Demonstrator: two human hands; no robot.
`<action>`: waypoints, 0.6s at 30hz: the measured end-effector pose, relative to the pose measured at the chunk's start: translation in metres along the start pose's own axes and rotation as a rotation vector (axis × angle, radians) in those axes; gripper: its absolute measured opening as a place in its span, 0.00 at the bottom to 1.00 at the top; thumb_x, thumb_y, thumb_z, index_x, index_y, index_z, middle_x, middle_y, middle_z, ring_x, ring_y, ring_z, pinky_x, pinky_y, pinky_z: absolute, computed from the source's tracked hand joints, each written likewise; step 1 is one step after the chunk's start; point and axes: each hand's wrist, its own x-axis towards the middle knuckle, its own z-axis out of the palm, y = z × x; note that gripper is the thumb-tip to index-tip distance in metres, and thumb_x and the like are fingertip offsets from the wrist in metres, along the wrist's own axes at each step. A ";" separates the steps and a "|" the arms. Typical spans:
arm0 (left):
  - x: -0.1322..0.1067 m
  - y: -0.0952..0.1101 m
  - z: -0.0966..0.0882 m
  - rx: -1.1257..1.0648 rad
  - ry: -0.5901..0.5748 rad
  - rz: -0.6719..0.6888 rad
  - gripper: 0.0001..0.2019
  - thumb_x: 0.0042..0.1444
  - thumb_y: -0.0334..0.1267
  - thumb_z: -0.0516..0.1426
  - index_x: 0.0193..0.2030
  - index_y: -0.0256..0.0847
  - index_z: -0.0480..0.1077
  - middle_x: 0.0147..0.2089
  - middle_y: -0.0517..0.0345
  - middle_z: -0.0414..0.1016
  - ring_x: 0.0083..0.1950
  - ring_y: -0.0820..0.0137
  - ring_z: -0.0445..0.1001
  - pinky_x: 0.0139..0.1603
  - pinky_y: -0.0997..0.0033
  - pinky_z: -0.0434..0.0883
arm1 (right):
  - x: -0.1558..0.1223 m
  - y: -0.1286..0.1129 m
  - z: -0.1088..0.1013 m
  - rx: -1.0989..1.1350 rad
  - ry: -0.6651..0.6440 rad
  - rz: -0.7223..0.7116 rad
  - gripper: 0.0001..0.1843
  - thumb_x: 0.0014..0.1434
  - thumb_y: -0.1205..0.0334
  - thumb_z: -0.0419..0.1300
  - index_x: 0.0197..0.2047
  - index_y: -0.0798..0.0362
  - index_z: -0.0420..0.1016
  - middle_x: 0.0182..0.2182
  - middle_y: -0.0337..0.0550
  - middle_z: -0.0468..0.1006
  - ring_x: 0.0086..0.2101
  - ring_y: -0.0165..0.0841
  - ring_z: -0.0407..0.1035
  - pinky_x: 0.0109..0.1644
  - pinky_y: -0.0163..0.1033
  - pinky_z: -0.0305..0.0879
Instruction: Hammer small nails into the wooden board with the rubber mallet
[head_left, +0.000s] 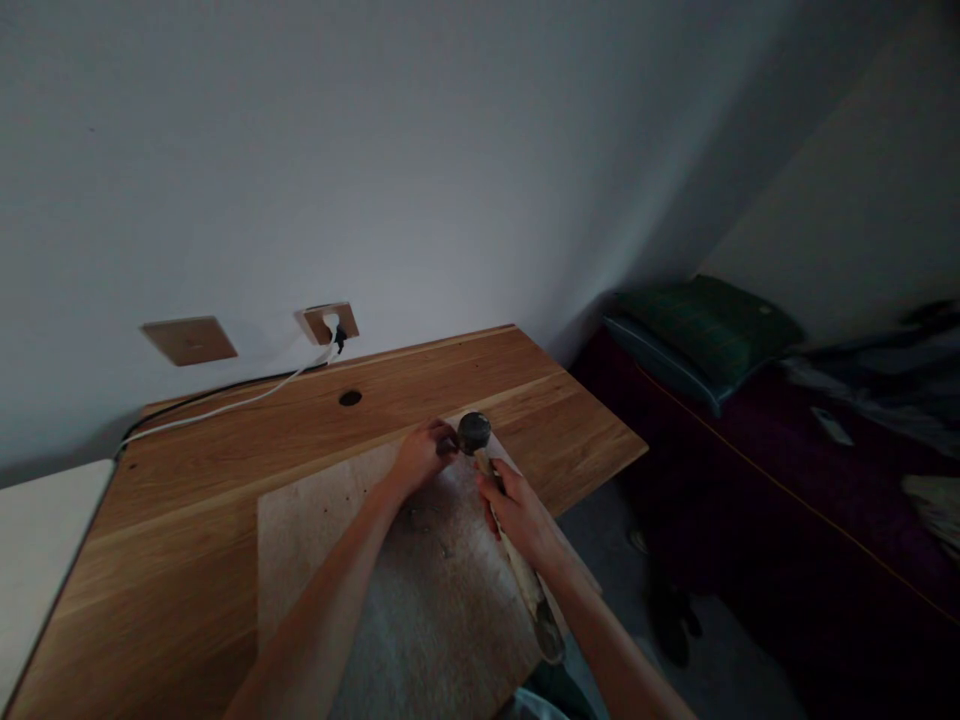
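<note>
Grasping one hammer [523, 580] by its handle, the right grip [516, 508] is clenched over one board [300, 540]; the hammer head lies ahead of it, just beside the left grip [426, 455], whose fingers are bent, and whether they pinch anything I cannot tell. Small bits [414, 514], too blurred to count, lie on the board nearer than the left grip. One worktop [187, 480] carries the board, with bare wood ahead of both grips and to their left, and an edge near the right grip. One round hole [350, 398] sits ahead of the left grip; beyond it, one socket [349, 320] holds a white plug [331, 321]. Two pillows [709, 325] lie well right of the grips, on a bed [675, 440]
</note>
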 end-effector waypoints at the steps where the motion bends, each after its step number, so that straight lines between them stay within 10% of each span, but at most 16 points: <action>1: 0.000 0.000 0.000 0.006 -0.003 -0.006 0.10 0.53 0.26 0.63 0.41 0.41 0.79 0.47 0.52 0.79 0.47 0.63 0.78 0.52 0.66 0.73 | 0.000 0.000 0.000 0.002 -0.003 0.000 0.10 0.65 0.52 0.53 0.35 0.48 0.63 0.21 0.31 0.65 0.15 0.26 0.60 0.15 0.33 0.56; 18: 0.000 0.004 -0.003 0.020 -0.017 -0.031 0.11 0.53 0.27 0.62 0.43 0.41 0.79 0.49 0.52 0.79 0.50 0.62 0.78 0.54 0.65 0.73 | -0.001 0.007 0.001 -0.025 0.007 -0.023 0.10 0.65 0.52 0.53 0.35 0.48 0.62 0.19 0.29 0.65 0.14 0.26 0.59 0.16 0.32 0.56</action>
